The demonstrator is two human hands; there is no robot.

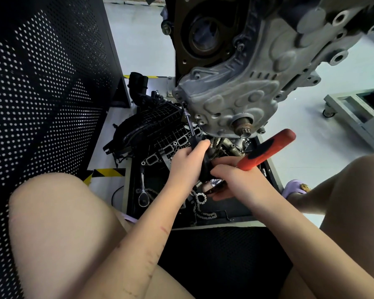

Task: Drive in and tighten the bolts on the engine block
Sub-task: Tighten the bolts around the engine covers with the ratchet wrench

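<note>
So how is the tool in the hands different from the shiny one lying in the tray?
The driver has a black handle and a thin steel shaft; the ratchet is all bare metal with a round head. The driver is held up by the left hand, its tip at the engine cover; the ratchet lies flat, untouched, in the tray. Both are long, slim tools.

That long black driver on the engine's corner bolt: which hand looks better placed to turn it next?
Probably the left hand: it grips the driver, whose tip meets the bolt. The right hand sits lower and holds a red-handled tool.
</note>
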